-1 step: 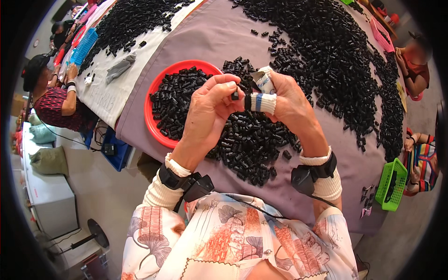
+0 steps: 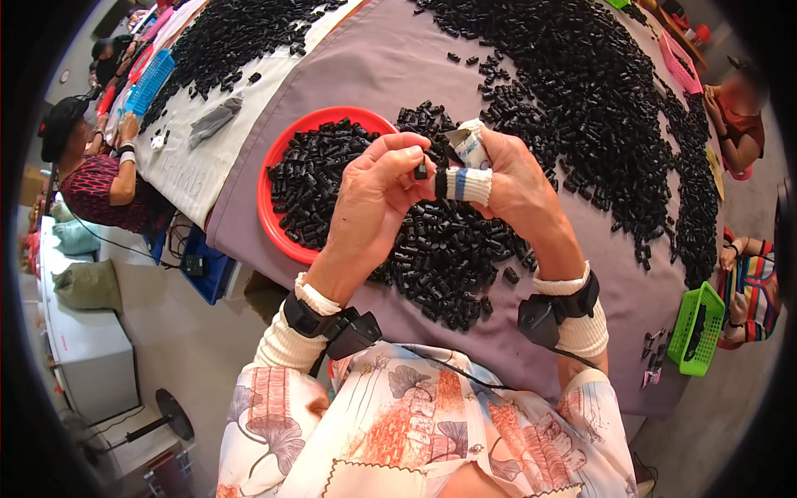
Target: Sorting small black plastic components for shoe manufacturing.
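My left hand [image 2: 371,191] is raised over the pile, its thumb and forefinger closed on a small black plastic piece [image 2: 421,169]. Close beside it, my right hand [image 2: 519,183] is bent inward with its fingers drawn together. White cloth wraps [image 2: 469,184], one with a blue stripe, show at its finger ends, with dark material at their tips. What that hand grips there is too unclear to name. Below both hands lies a heap of short black plastic pieces [image 2: 444,266]. A round red basin [image 2: 267,207] full of similar pieces stands beside my left hand.
A much larger spread of black pieces [image 2: 573,108] covers the far right of the mauve cloth [image 2: 282,141]. A green basket [image 2: 697,328] stands at the right edge, a pink basket [image 2: 681,62] farther back. Other people sit at left and right. A blue basket [image 2: 149,83] is far left.
The black piece in my left fingers has tilted very slightly. Both hands otherwise keep their places.
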`<action>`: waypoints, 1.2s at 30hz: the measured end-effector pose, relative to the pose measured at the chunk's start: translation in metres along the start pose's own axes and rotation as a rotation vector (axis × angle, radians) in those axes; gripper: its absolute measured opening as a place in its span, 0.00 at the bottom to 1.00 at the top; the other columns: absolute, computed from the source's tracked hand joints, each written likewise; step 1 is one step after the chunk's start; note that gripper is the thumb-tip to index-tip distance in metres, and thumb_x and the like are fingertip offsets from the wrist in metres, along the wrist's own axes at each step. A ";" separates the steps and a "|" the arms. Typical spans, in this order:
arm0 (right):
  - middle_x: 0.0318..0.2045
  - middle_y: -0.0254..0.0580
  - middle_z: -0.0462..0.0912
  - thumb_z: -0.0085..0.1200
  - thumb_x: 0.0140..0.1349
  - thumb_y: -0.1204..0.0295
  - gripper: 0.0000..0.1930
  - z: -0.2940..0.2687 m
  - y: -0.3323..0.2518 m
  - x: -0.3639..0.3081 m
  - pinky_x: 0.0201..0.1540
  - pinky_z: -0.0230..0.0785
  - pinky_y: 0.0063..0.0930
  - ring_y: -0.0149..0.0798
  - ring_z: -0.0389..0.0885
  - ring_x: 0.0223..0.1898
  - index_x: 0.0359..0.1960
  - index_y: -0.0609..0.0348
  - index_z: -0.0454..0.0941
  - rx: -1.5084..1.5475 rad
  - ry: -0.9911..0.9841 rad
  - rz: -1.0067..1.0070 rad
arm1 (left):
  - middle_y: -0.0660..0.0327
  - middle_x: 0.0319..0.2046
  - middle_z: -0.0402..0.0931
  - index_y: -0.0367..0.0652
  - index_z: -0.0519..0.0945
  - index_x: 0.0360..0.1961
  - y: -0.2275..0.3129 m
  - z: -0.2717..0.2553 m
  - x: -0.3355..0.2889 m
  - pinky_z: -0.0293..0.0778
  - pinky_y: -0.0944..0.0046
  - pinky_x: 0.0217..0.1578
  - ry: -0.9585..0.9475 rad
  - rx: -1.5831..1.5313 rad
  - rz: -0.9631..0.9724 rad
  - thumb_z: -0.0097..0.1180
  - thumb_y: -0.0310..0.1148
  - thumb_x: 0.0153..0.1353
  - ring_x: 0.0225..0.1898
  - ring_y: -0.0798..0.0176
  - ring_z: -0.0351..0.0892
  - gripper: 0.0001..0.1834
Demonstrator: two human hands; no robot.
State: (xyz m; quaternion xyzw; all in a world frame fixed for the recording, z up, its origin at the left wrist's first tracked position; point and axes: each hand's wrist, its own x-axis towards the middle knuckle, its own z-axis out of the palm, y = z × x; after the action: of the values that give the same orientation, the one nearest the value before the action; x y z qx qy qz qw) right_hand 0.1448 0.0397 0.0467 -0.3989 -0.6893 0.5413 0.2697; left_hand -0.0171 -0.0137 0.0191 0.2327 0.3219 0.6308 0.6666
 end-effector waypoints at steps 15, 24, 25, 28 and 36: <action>0.16 0.26 0.69 0.64 0.46 0.64 0.15 0.003 0.005 -0.002 0.12 0.56 0.14 0.19 0.65 0.13 0.28 0.59 0.73 -0.011 -0.047 -0.077 | 0.62 0.33 0.77 0.36 0.75 0.46 -0.001 0.006 -0.007 0.74 0.73 0.36 -0.082 -0.023 -0.038 0.50 0.29 0.62 0.34 0.73 0.76 0.13; 0.17 0.38 0.70 0.61 0.45 0.60 0.18 0.001 -0.001 -0.003 0.25 0.61 0.29 0.34 0.67 0.20 0.25 0.63 0.71 -0.127 -0.096 -0.087 | 0.63 0.33 0.77 0.35 0.76 0.45 -0.001 0.009 -0.007 0.73 0.76 0.33 -0.069 -0.017 -0.041 0.51 0.29 0.62 0.32 0.76 0.75 0.12; 0.17 0.38 0.70 0.60 0.45 0.60 0.18 0.001 -0.001 -0.003 0.25 0.61 0.29 0.34 0.67 0.20 0.25 0.63 0.70 -0.128 -0.097 -0.091 | 0.63 0.33 0.77 0.35 0.76 0.44 -0.001 0.009 -0.007 0.73 0.77 0.32 -0.070 -0.015 -0.041 0.51 0.29 0.62 0.31 0.76 0.75 0.12; 0.17 0.38 0.70 0.60 0.45 0.61 0.17 0.001 -0.003 -0.003 0.25 0.61 0.29 0.34 0.67 0.20 0.25 0.63 0.70 -0.129 -0.115 -0.067 | 0.63 0.33 0.77 0.36 0.76 0.44 -0.001 0.008 -0.007 0.73 0.77 0.32 -0.071 -0.014 -0.040 0.51 0.29 0.61 0.30 0.76 0.75 0.11; 0.18 0.39 0.70 0.61 0.47 0.59 0.19 0.003 -0.002 -0.005 0.26 0.61 0.30 0.34 0.67 0.21 0.24 0.66 0.71 -0.125 -0.114 -0.076 | 0.63 0.33 0.77 0.35 0.76 0.43 -0.002 0.008 -0.006 0.73 0.77 0.31 -0.062 -0.006 -0.037 0.52 0.28 0.61 0.30 0.77 0.75 0.11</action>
State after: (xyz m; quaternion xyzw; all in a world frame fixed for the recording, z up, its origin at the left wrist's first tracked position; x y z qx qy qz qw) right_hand 0.1447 0.0336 0.0481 -0.3570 -0.7505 0.5087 0.2248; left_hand -0.0102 -0.0189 0.0237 0.2438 0.3034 0.6118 0.6886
